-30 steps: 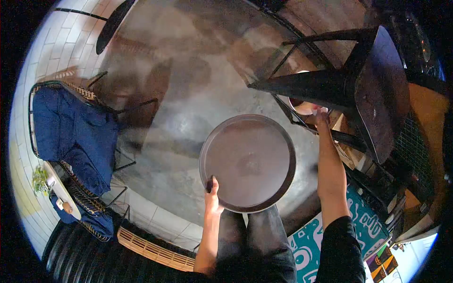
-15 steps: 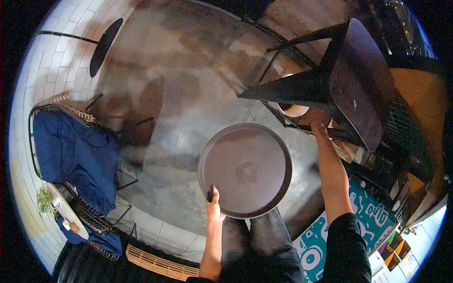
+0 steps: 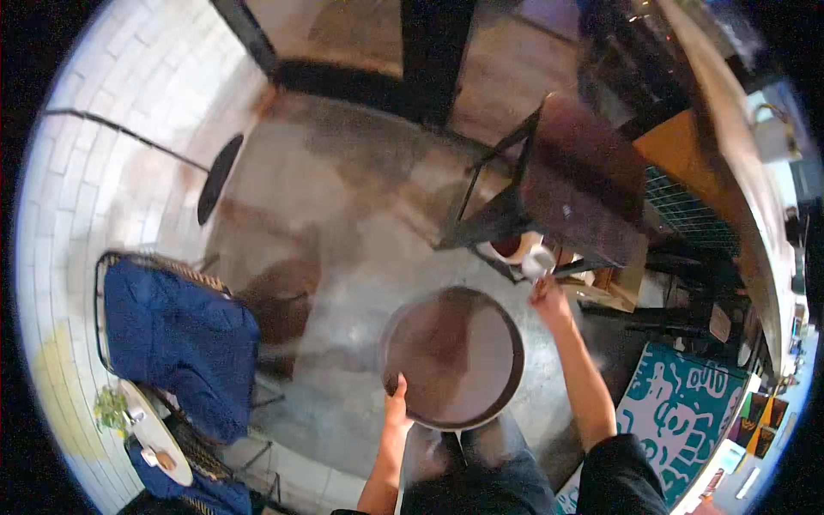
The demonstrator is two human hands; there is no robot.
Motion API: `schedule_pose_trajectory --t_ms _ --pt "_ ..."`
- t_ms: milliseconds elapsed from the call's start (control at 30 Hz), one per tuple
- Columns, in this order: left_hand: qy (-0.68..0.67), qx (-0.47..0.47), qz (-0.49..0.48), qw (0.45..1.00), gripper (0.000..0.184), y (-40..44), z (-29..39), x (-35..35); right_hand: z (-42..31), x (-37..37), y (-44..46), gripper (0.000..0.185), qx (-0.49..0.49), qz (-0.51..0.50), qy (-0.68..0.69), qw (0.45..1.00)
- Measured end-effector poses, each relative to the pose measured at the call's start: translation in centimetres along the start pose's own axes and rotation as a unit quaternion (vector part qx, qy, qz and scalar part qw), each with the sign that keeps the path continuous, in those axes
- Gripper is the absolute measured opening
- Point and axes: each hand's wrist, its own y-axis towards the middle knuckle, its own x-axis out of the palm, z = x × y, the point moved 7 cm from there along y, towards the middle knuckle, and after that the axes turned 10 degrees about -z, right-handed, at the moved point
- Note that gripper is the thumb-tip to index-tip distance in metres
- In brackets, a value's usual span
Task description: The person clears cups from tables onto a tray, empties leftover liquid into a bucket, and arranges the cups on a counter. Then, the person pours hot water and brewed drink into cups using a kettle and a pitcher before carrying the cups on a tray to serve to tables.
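My left hand [image 3: 396,405] grips the near-left rim of a round brown tray [image 3: 455,360], thumb on top. The tray is held out above my legs, and nothing stands on it. My right hand [image 3: 549,300] is up to the right of the tray, closed on a small white cup [image 3: 538,261] whose exact shape is blurred. Just beyond it, a round pale container [image 3: 512,247] with a dark inside shows partly below the dark stool [image 3: 575,184]. A cardboard box [image 3: 625,281] lies right of the cup.
To the left stands a chair with a blue cushion [image 3: 176,343], beside a small white table [image 3: 154,438] with a plant. A black round stand base [image 3: 221,180] is at the upper left. On the right are a teal patterned panel [image 3: 674,412] and a long counter [image 3: 747,197].
My right hand has come out from beneath the stool and now holds the white cup. The view has turned, and the tray sits slightly lower in it, still in my left hand.
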Motion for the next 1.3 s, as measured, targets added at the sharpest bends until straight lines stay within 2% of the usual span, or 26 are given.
schedule_pose_trajectory --t_ms 33,67,100,133,167,200,233,267,367,433,467,567,600,667,700,767,800,867,967,1067,1133,1200,1300 --pt "0.029 -0.005 -0.019 0.999 0.059 -0.3 0.5 0.4 -0.7 3.3 -4.0 0.025 -0.01 0.1 0.014 0.995" --pt "0.038 0.004 -0.04 0.998 0.059 -0.6 1.2 1.0 -0.7 3.0 -5.7 0.026 -0.056 -0.031 -0.26 0.964" --pt "0.058 -0.028 -0.029 0.998 0.061 -1.0 1.3 1.3 -1.9 6.2 -9.0 0.03 -0.069 -0.033 -0.31 0.948" --pt "0.079 -0.061 -0.019 0.995 0.064 -1.2 1.7 2.3 -0.3 6.2 -11.1 0.032 -0.018 -0.047 -0.094 0.994" --pt "0.092 -0.056 -0.044 0.993 0.064 -2.2 2.6 5.3 -0.8 7.7 -13.9 0.038 0.026 -0.002 -0.227 0.973" --pt "0.188 -0.073 0.023 0.979 0.065 -4.5 4.0 7.2 -0.1 8.4 -16.0 0.038 0.02 -0.042 -0.113 0.992" --pt "0.283 -0.082 0.091 0.951 0.066 -5.7 5.2 8.6 -0.4 9.7 -18.6 0.036 0.036 -0.037 -0.136 0.989" --pt "0.301 -0.073 0.067 0.948 0.066 -5.4 5.2 10.0 0.3 9.8 -20.7 0.033 0.032 -0.009 -0.093 0.995" --pt "0.366 -0.044 0.004 0.93 0.065 -4.1 3.0 10.4 -0.3 12.1 -27.0 0.024 0.047 -0.024 -0.088 0.995" --pt "0.297 -0.071 -0.111 0.946 0.066 -2.5 0.5 11.1 0.1 12.4 -30.5 0.025 -0.001 -0.03 -0.095 0.995" --pt "0.319 -0.077 -0.138 0.935 0.066 -2.4 -0.4 11.4 0.0 12.3 -32.3 0.025 -0.024 -0.02 -0.115 0.993" --pt "0.322 -0.159 -0.214 0.909 0.046 -5.6 -4.1 16.6 -0.8 12.0 -37.7 0.031 -0.053 0.06 -0.152 0.985" --pt "0.35 -0.172 -0.23 0.892 0.046 -7.2 -5.3 17.8 -1.3 11.6 -40.1 0.031 -0.076 0.086 -0.132 0.985" --pt "0.357 -0.26 -0.271 0.855 0.049 -9.8 -8.2 18.9 -1.1 11.3 -44.1 0.034 -0.093 0.126 -0.2 0.967" --pt "0.378 -0.274 -0.279 0.839 0.049 -11.7 -9.3 19.8 -0.7 11.1 -46.0 0.035 -0.13 0.146 -0.193 0.961" --pt "0.449 -0.262 -0.29 0.804 0.064 -15.7 -11.1 21.4 0.5 10.0 -49.8 0.036 -0.157 0.194 -0.169 0.954" --pt "0.464 -0.271 -0.292 0.791 0.064 -16.5 -12.5 21.2 1.0 9.7 -51.8 0.036 -0.17 0.218 -0.157 0.948" --pt "0.43 -0.267 -0.373 0.777 0.066 -18.4 -16.2 20.7 1.2 9.1 -56.9 0.037 -0.203 0.25 -0.17 0.931" --pt "0.429 -0.343 -0.391 0.738 0.067 -23.9 -20.5 20.4 1.7 9.0 -64.0 0.036 -0.194 0.318 -0.188 0.909" --pt "0.448 -0.369 -0.422 0.696 0.067 -28.8 -24.0 20.1 2.7 9.2 -70.2 0.036 -0.192 0.397 -0.195 0.876" --pt "0.463 -0.393 -0.422 0.673 0.064 -30.4 -26.4 19.1 4.4 8.4 -73.5 0.036 -0.211 0.437 -0.182 0.855" --pt "0.507 -0.376 -0.45 0.632 0.064 -32.8 -28.9 19.0 6.0 8.1 -76.8 0.035 -0.202 0.473 -0.141 0.846" --pt "0.517 -0.416 -0.468 0.584 0.063 -36.0 -33.7 18.1 8.7 7.3 -81.2 0.034 -0.222 0.524 -0.085 0.818"
